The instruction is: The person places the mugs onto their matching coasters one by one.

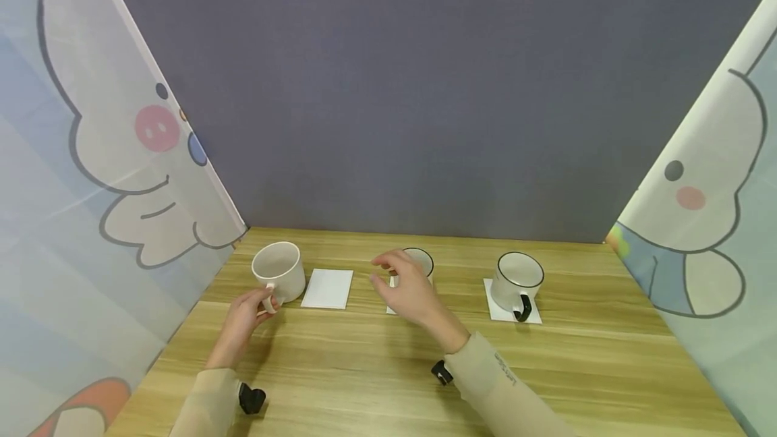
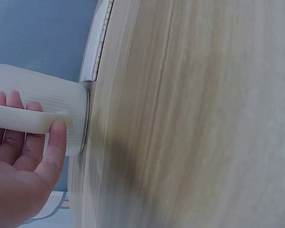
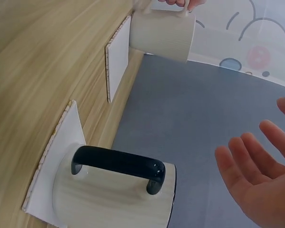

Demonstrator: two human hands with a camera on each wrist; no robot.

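Note:
My left hand (image 1: 241,315) grips the handle of a plain white mug (image 1: 290,282) at the left of the table, its fingers behind the handle in the left wrist view. The ribbed mug (image 2: 68,97) stands upright there, beside a square white coaster (image 1: 328,288) with nothing on it. My right hand (image 1: 415,294) hovers in front of a white mug with a dark rim (image 1: 423,260) and hides much of it. Its fingers are loosely bent and hold nothing. This middle mug, with its black handle (image 3: 118,161), sits on a white coaster (image 3: 56,166).
Farther right, another dark-rimmed mug (image 1: 512,285) with a black handle stands on a white coaster (image 1: 499,310). The wooden table (image 1: 364,369) ends at a grey panel (image 1: 388,100) behind, with cartoon-printed curtains (image 1: 121,221) at both sides.

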